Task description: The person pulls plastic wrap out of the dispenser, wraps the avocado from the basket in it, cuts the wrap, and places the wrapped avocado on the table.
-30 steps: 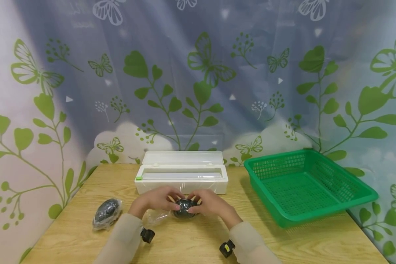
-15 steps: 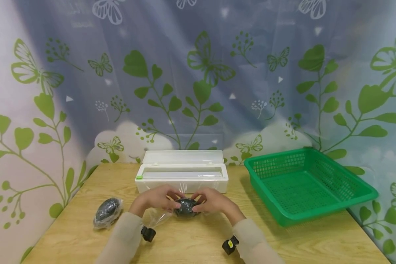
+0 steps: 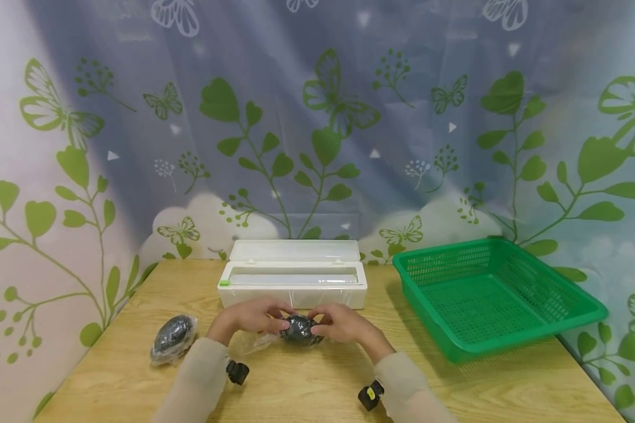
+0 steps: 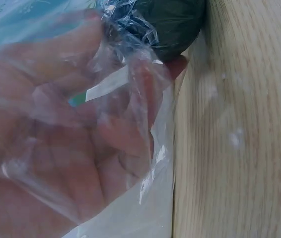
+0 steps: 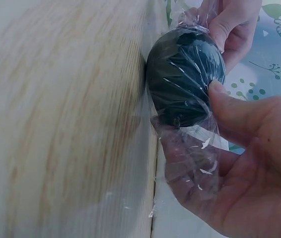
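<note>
A dark oval avocado [image 3: 298,329] in clear plastic wrap lies at the middle of the table, between both hands. My left hand [image 3: 259,316] holds its left end with thumb and fingertips. Loose film [image 4: 145,89] hangs over the left palm in the left wrist view. On the other end, my right hand [image 3: 341,325] grips with thumb and curled fingers; in the right wrist view, the avocado [image 5: 185,74] shows a small nub and creased film. Wrap runs from the avocado toward the white cling film dispenser [image 3: 291,296] behind it, its lid raised.
Another wrapped avocado [image 3: 173,335] lies on the left of the table, beside the left forearm. A green plastic basket [image 3: 455,346] stands at the right. Behind the wooden table [image 3: 307,390] hangs a patterned curtain [image 3: 275,117].
The avocado has shifted slightly to the right between the hands. My right hand has moved a little rightward with it; the left hand stays nearly in place.
</note>
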